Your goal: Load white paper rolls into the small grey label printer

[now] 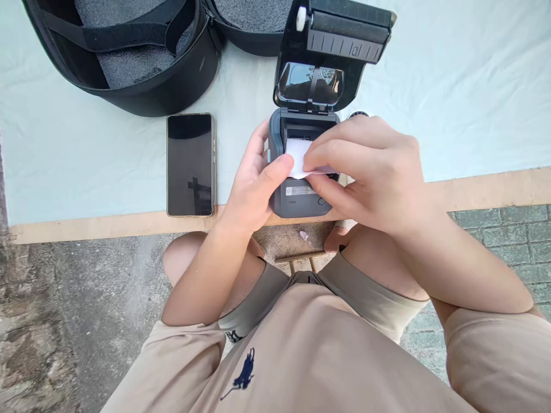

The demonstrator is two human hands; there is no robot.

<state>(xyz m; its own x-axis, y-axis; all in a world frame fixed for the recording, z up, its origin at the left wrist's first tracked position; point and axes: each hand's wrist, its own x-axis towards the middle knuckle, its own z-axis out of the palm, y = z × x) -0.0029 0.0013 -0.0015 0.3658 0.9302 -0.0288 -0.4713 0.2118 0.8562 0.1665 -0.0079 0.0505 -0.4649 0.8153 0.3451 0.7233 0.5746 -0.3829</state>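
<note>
A small dark grey printer (297, 201) stands at the near edge of the table with its lid (340, 40) swung up and back. White paper (298, 156) shows in its open bay. My left hand (253, 178) grips the printer's left side, thumb pressed on the paper's edge. My right hand (370, 172) reaches over from the right and pinches the white paper strip between thumb and fingers. Part of the bay is hidden under my right hand.
A black phone (190, 164) lies face up, screen dark, to the left of the printer. An open black zip case (142, 57) with grey foam sits at the back left. A pale cloth (465, 92) covers the table; its wooden edge (495, 189) runs close to my knees.
</note>
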